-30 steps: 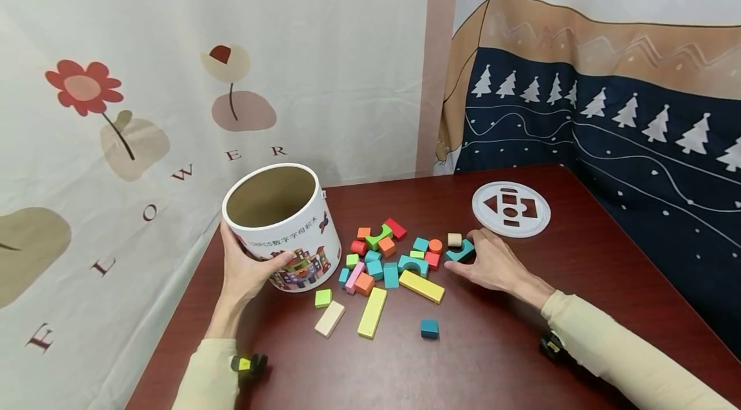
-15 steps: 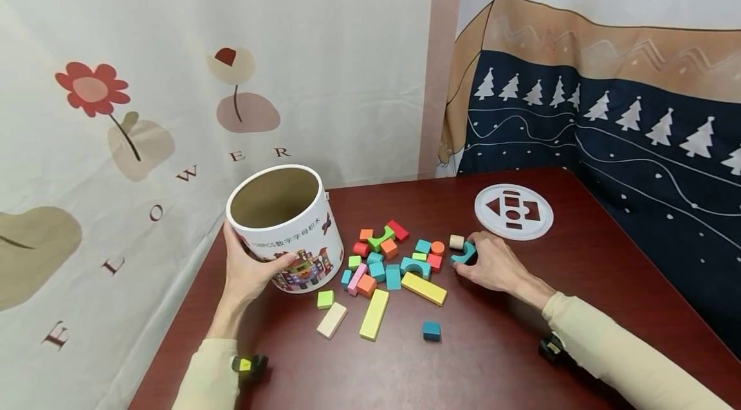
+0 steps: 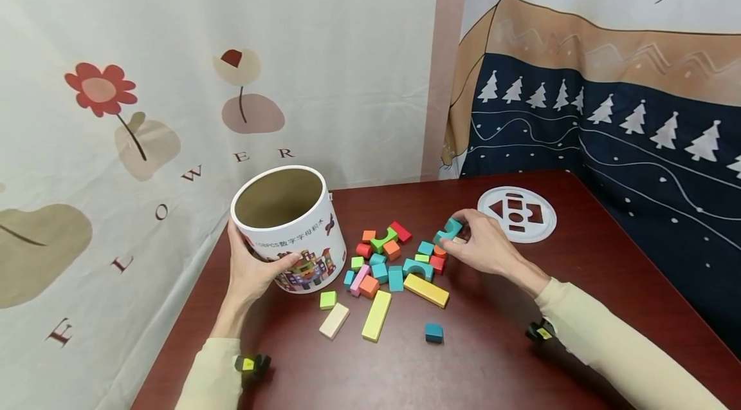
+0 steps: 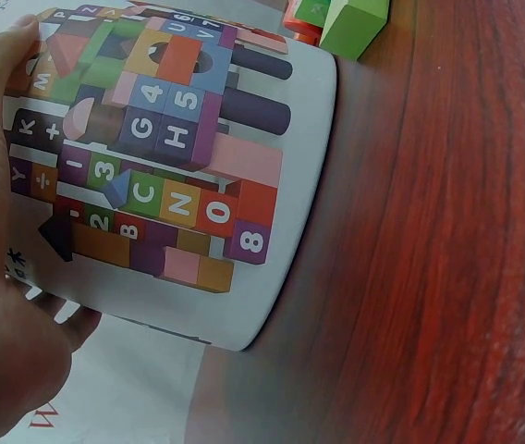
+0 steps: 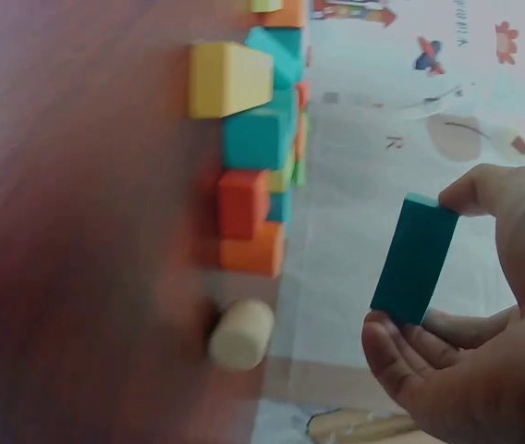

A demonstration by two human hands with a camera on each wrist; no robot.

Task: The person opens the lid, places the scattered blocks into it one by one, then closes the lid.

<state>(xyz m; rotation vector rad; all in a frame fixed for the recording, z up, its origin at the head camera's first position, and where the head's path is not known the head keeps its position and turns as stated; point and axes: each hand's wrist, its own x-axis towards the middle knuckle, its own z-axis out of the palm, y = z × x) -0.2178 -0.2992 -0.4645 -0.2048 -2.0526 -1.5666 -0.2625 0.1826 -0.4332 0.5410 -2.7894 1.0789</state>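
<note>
Left hand [image 3: 250, 271] grasping the white bucket [image 3: 327, 255]: thumb laid across the printed front, fingers round the far side. Bucket sits at the left of the table [image 3: 498, 358], open at the top, olive inside. It looks slightly tilted; cannot tell whether the base lies flat.

Right hand [image 3: 489, 248] pinching a teal notched block [image 5: 415, 259], thumb at one end, fingertips at the other. Block held up off the table, right of the loose pile. Below it, on the table, a pale wooden cylinder [image 5: 242, 335], mostly covered by the hand in the head view.

Pile between the two hands: red, orange, green, teal and pink pieces, close together. Among them a teal arch [image 3: 418, 269], a pink stick [image 3: 360, 280] and a green arch [image 3: 384, 242]. Yellow plank [image 3: 426, 290] along the near edge. Nearer the person, a pale yellow plank [image 3: 377, 316], a cream plank [image 3: 334, 321], a green cube [image 3: 328, 300]; a dark blue block [image 3: 434, 333] lies apart.

White lid [image 3: 492, 224] with cut-out shapes flat on the table, beyond the right hand. Flower-print curtain [image 3: 370, 75] behind.
</note>
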